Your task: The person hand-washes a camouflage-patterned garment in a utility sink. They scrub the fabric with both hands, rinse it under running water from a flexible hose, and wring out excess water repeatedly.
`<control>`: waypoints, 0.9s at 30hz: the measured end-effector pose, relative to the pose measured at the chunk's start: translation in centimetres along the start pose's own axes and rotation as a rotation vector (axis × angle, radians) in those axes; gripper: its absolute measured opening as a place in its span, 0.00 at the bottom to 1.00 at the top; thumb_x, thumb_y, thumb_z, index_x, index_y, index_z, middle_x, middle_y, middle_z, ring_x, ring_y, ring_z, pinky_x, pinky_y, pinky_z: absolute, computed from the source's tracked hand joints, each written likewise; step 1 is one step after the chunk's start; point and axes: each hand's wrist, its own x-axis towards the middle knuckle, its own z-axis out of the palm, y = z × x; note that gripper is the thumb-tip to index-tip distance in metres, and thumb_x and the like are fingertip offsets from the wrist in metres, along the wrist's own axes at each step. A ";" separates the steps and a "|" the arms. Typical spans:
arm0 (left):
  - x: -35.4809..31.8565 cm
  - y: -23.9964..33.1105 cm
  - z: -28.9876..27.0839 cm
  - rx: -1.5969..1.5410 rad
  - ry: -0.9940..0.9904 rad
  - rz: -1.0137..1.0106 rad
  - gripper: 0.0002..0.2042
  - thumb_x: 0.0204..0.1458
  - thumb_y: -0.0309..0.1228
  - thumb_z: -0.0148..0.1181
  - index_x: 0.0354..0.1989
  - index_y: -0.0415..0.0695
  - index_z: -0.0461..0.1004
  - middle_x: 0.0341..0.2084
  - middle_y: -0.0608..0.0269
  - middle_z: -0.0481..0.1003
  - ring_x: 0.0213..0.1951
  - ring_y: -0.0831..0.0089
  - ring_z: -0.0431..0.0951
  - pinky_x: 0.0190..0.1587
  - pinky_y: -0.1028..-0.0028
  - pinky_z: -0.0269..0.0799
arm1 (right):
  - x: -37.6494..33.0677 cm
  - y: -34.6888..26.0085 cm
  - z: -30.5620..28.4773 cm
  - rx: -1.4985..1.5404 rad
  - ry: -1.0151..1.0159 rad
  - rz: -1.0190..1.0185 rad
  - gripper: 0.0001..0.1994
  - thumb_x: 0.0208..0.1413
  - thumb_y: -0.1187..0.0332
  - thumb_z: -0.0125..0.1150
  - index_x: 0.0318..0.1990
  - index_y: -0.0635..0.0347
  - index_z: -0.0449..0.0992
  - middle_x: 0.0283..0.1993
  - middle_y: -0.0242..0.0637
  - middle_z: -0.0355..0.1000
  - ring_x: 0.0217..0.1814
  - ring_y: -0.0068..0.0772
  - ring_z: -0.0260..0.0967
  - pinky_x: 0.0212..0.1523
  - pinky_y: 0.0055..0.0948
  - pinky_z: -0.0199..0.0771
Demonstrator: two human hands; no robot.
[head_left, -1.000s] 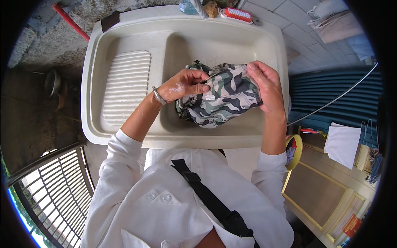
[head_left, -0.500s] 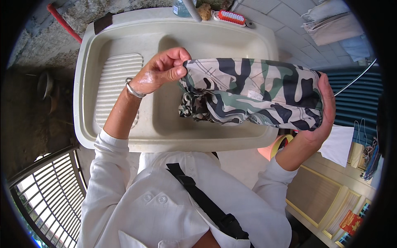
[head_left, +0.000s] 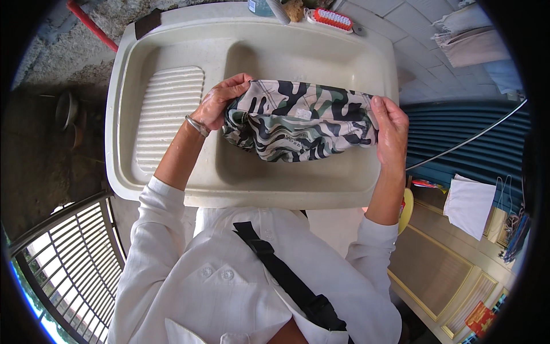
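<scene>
Held up over the deep right basin of the beige laundry sink (head_left: 298, 198) is a camouflage cloth item (head_left: 303, 106) in green, black and pale pink. A straight band runs along its top, with a small white label, and gathered, crumpled fabric hangs below. Its exact kind is not plain. My left hand (head_left: 223, 100), wearing a silver bangle (head_left: 197, 125), is closed on the left end of the band. At the opposite end, my right hand (head_left: 392, 129) grips the cloth with the thumb on top. The band is stretched fairly straight between both hands.
A ribbed washboard (head_left: 169, 117) forms the sink's left side. On the far rim sit a red-and-white scrub brush (head_left: 333, 20), a sponge (head_left: 294, 10) and a grey hose (head_left: 279, 11). Cloths (head_left: 472, 43) hang at the far right. A barred railing (head_left: 71, 264) stands at lower left.
My right hand has moved left and its grip has shifted to the cloth's right end. My left hand has closed more firmly on the band. The cloth has shifted left, its hanging folds spread wider.
</scene>
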 end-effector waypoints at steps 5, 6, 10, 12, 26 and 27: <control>0.3 0.2 -0.2 -0.013 -0.006 -0.028 0.05 0.58 0.30 0.50 0.37 0.42 0.68 0.31 0.67 0.73 0.32 0.81 0.75 0.37 0.81 0.74 | 0.7 0.5 0.0 0.038 0.008 0.032 0.11 0.58 0.67 0.58 0.36 0.70 0.75 0.30 0.27 0.70 0.33 0.14 0.62 0.36 0.15 0.62; 0.4 0.2 -0.1 -0.018 0.001 -0.029 0.05 0.58 0.29 0.51 0.37 0.42 0.68 0.31 0.67 0.73 0.32 0.81 0.75 0.37 0.81 0.74 | 0.8 0.5 0.1 0.055 0.011 0.040 0.11 0.58 0.67 0.58 0.36 0.70 0.76 0.30 0.27 0.70 0.33 0.14 0.62 0.36 0.15 0.62; 0.4 -0.2 -0.3 -0.061 0.027 -0.037 0.04 0.57 0.29 0.52 0.37 0.42 0.68 0.30 0.69 0.73 0.31 0.82 0.75 0.36 0.82 0.74 | 0.9 0.7 0.0 0.088 0.013 0.081 0.11 0.58 0.67 0.57 0.36 0.69 0.76 0.31 0.28 0.71 0.34 0.14 0.62 0.37 0.15 0.63; 0.5 -0.3 -0.6 -0.038 0.029 -0.049 0.05 0.57 0.29 0.53 0.37 0.43 0.69 0.30 0.70 0.73 0.31 0.82 0.75 0.36 0.82 0.74 | 1.0 0.9 0.3 0.061 0.050 0.039 0.11 0.58 0.67 0.58 0.36 0.69 0.76 0.31 0.27 0.70 0.33 0.14 0.62 0.37 0.14 0.62; 0.8 0.7 -0.7 0.626 -0.075 -0.079 0.16 0.50 0.40 0.64 0.39 0.40 0.76 0.32 0.70 0.75 0.32 0.85 0.70 0.38 0.82 0.67 | 1.4 1.4 -0.4 -0.195 -0.165 0.022 0.11 0.50 0.69 0.67 0.35 0.67 0.76 0.27 0.24 0.70 0.28 0.11 0.61 0.29 0.13 0.60; 0.7 0.8 0.0 0.610 -0.044 -0.069 0.14 0.51 0.41 0.63 0.33 0.40 0.78 0.31 0.71 0.74 0.33 0.85 0.68 0.37 0.83 0.65 | 1.4 1.3 -0.2 -0.197 -0.197 0.057 0.11 0.49 0.69 0.67 0.35 0.67 0.76 0.27 0.25 0.71 0.28 0.11 0.61 0.29 0.13 0.60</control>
